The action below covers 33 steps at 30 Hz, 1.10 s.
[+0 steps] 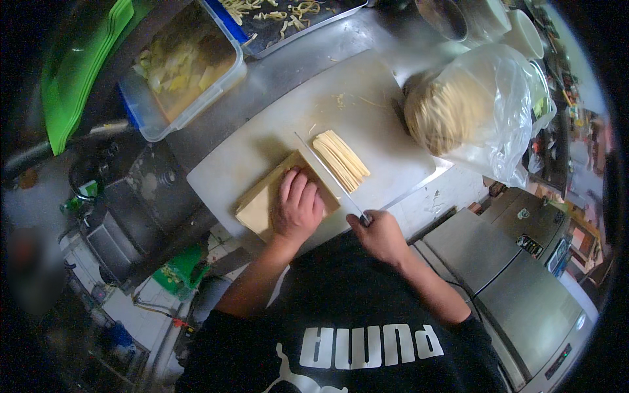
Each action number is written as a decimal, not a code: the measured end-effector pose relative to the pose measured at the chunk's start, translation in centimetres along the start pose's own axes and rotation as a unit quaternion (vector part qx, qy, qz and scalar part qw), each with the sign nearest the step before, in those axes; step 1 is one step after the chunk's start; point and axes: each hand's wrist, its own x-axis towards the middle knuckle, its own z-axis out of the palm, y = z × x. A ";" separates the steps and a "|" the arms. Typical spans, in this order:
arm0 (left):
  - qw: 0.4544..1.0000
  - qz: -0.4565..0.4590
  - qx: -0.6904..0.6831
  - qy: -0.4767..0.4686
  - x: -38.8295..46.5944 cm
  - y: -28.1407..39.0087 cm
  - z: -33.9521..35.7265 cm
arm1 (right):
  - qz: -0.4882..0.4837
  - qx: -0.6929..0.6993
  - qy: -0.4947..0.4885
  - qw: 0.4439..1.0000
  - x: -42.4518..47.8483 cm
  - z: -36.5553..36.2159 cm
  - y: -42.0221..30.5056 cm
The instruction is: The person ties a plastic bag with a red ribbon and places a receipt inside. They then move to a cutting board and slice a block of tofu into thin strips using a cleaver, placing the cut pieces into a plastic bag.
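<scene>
A white cutting board (275, 118) lies before me on a metal counter. My left hand (299, 204) rests with its fingers bent on a pale yellow rectangular block of stacked sheets (260, 201), perhaps tofu skin or dough. My right hand (381, 236) is closed around the handle of a knife (329, 172), whose thin blade runs along the block's right end. Just beyond the blade lies a bundle of cut strips (341, 159). Whether the edge touches the block I cannot tell. A few scraps (340, 100) are on the board's far part.
A clear plastic bag (506, 113) full of similar strips stands at the board's right. Beyond the board at left are a plastic container of cut vegetables (241, 59) and a tray of strips (314, 24). A steel-topped appliance (530, 294) stands at lower right.
</scene>
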 end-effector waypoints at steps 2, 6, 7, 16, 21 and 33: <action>1.000 0.003 -0.004 0.000 0.5 0.2 -0.4 | 0.021 0.007 -0.004 1.000 -1.6 0.1 -0.2; 1.000 0.014 -0.003 -0.014 0.6 0.1 -0.8 | 0.037 0.014 -0.010 0.999 -3.5 0.2 -1.5; 1.000 0.018 -0.006 -0.018 0.6 0.0 -0.8 | 0.037 0.011 -0.010 0.999 -3.6 0.3 -1.6; 0.998 0.030 0.019 -0.058 0.6 -0.3 -0.8 | 0.069 0.006 -0.048 0.996 -3.4 1.5 -1.3; 0.997 0.026 -0.004 -0.075 0.6 -0.3 -0.7 | 0.082 -0.011 -0.097 0.992 -3.2 0.6 -1.9; 0.993 0.044 0.006 -0.110 1.4 0.0 -1.6 | 0.101 -0.011 -0.131 0.986 -0.2 0.9 -1.1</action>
